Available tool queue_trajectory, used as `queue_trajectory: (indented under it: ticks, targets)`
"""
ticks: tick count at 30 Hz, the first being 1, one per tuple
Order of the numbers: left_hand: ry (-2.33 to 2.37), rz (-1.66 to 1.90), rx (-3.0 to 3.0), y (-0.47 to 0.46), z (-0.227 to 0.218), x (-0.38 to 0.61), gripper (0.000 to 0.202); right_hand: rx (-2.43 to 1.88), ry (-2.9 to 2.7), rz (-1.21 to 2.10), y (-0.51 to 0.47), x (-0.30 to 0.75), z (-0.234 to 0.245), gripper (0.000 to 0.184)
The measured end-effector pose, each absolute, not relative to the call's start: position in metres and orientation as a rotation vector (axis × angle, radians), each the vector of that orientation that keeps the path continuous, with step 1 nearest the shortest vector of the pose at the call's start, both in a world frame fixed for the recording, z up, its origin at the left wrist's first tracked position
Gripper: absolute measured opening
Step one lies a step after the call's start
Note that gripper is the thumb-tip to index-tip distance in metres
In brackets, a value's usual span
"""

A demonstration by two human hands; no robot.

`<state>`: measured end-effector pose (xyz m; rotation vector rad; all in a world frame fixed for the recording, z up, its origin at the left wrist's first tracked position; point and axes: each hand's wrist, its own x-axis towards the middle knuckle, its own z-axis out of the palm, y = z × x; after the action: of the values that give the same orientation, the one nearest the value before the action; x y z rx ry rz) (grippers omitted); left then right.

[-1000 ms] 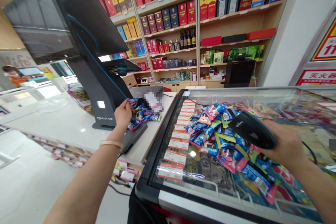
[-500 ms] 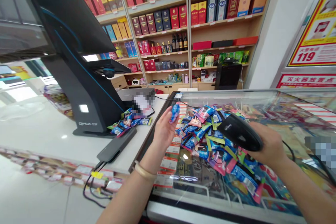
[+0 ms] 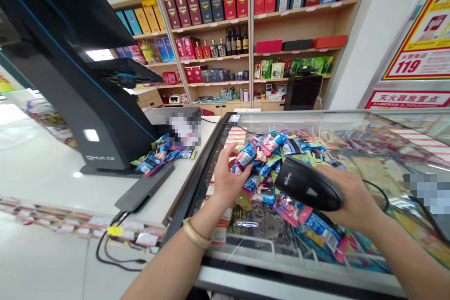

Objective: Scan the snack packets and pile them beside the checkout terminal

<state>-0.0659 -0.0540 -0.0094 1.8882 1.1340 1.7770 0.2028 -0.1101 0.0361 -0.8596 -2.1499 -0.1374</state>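
Observation:
My left hand (image 3: pixel 227 176), with a bangle on its wrist, is at the left edge of a pile of small wrapped candies (image 3: pixel 269 166) on the glass top. Its thumb and fingers curl round a blue candy packet (image 3: pixel 246 153); its fingertips partly cover the packets there. My right hand (image 3: pixel 351 197) grips a black handheld barcode scanner (image 3: pixel 307 185), held above the pile with its head pointing left. The scanner hides part of the pile beneath it. A longer blue and pink packet (image 3: pixel 325 229) lies at the near side.
On the white counter (image 3: pixel 94 197) at left stand a black point-of-sale terminal (image 3: pixel 105 117) and a smaller group of candies (image 3: pixel 149 161). A grey bar-shaped device (image 3: pixel 144 187) with cables lies before them. The glass-topped freezer (image 3: pixel 246 253) spans the front. Shelves of boxes and bottles line the back.
My left hand has moved down and slightly right, from holding a blue packet raised to reaching into the pile's left edge. The scanner has shifted slightly left, and the view has tilted down.

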Motion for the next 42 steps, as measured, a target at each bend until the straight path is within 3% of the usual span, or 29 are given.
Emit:
queue_trajectory:
  ticks: [16,26,30,35,42]
  targets:
    - [1.167,1.768,2.114,-0.058,-0.010,-0.065,0.055,-0.872,-2.178,-0.107,-0.112,0.198,0.035,0.018]
    - [1.000,1.595,1.617,-0.058,0.006,-0.047,0.033,-1.036,-1.872,-0.570,-0.089,0.239,0.025,0.023]
    - [0.978,1.559,1.747,-0.045,0.018,-0.021,0.033,-1.196,-1.726,-0.687,-0.075,0.256,0.013,0.021]
    - [1.123,1.615,2.077,-0.027,0.017,0.009,0.028,-1.260,-1.707,-0.664,-0.062,0.263,0.000,0.031]
    - [1.329,1.662,2.362,-0.030,0.007,0.009,0.051,-1.399,-1.670,-0.572,-0.050,0.271,-0.010,0.034]
